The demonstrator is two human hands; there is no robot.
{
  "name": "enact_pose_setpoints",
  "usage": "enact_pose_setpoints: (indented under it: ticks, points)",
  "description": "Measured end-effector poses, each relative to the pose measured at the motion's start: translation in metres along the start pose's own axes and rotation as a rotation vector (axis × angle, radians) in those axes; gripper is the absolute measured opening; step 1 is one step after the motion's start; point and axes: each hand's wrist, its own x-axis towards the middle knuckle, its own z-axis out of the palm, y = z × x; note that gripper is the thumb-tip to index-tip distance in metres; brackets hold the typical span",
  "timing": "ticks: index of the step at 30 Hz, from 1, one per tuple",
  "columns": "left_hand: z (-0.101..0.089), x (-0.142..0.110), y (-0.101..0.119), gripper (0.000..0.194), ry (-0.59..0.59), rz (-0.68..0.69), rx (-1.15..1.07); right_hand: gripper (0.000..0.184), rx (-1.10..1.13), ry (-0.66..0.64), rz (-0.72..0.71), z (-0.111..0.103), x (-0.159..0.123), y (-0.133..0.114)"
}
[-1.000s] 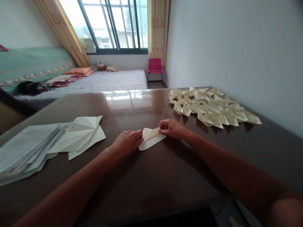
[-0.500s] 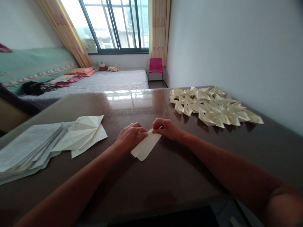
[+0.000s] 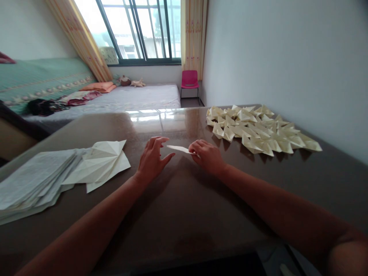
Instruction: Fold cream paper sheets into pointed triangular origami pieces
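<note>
A folded cream paper (image 3: 178,148) is held over the middle of the brown table, seen almost edge-on as a thin strip. My right hand (image 3: 207,156) pinches its right end between thumb and fingers. Just left of the paper's free end is my left hand (image 3: 153,157), with thumb and fingers spread apart and nothing between them. The underside of the paper and the part inside my right hand are hidden.
Creased, unfolded sheets (image 3: 100,163) lie at the left, partly over a stack of printed paper (image 3: 37,176). Several folded paper pieces (image 3: 258,130) spread across the table's back right, near the wall. Beyond the glossy table (image 3: 172,230) stand a bed (image 3: 143,96) and a pink chair (image 3: 189,79).
My left hand has let go of the paper and moved left, fingers opening. My right hand has tilted the paper up, from showing its broad face to nearly edge-on.
</note>
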Motion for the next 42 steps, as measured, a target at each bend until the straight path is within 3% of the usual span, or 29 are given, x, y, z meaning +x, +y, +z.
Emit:
enact_pose_setpoints:
  ticks: [2, 4, 7, 10, 13, 19, 23, 28, 32, 42]
  points:
    - [-0.001, -0.003, 0.001, 0.032, -0.02, 0.231, 0.15, 0.012, -0.206, -0.016, -0.127, -0.002, 0.0, 0.0]
    - [-0.001, -0.005, 0.002, 0.02, -0.171, 0.413, 0.213, 0.014, -0.291, -0.087, -0.232, -0.003, 0.001, 0.003]
    - [0.0, -0.007, 0.002, 0.028, -0.388, 0.49, 0.215, 0.016, -0.236, -0.251, -0.365, -0.006, 0.002, 0.012]
    - [-0.001, -0.006, 0.001, 0.032, -0.463, 0.453, 0.167, 0.017, -0.105, -0.37, -0.381, -0.014, 0.002, 0.025]
    - [-0.003, -0.004, -0.001, 0.032, -0.496, 0.394, 0.09, 0.017, 0.021, -0.404, -0.31, -0.021, 0.004, 0.038]
    - [0.005, 0.0, -0.009, 0.033, -0.473, -0.003, -0.013, 0.033, 0.362, -0.45, 0.094, -0.013, 0.008, 0.051]
    - [0.014, 0.001, -0.011, 0.033, -0.449, -0.158, -0.021, 0.02, 0.324, -0.382, 0.212, -0.007, 0.009, 0.045]
    - [0.019, 0.001, -0.009, 0.034, -0.389, -0.123, 0.021, 0.008, 0.253, -0.354, 0.292, -0.005, 0.009, 0.037]
    - [0.021, 0.003, -0.011, 0.035, -0.336, -0.12, 0.029, 0.012, 0.227, -0.355, 0.298, -0.002, 0.008, 0.036]
    - [0.023, 0.001, -0.017, 0.034, -0.343, -0.034, 0.072, 0.014, 0.147, -0.377, 0.282, -0.001, 0.007, 0.035]
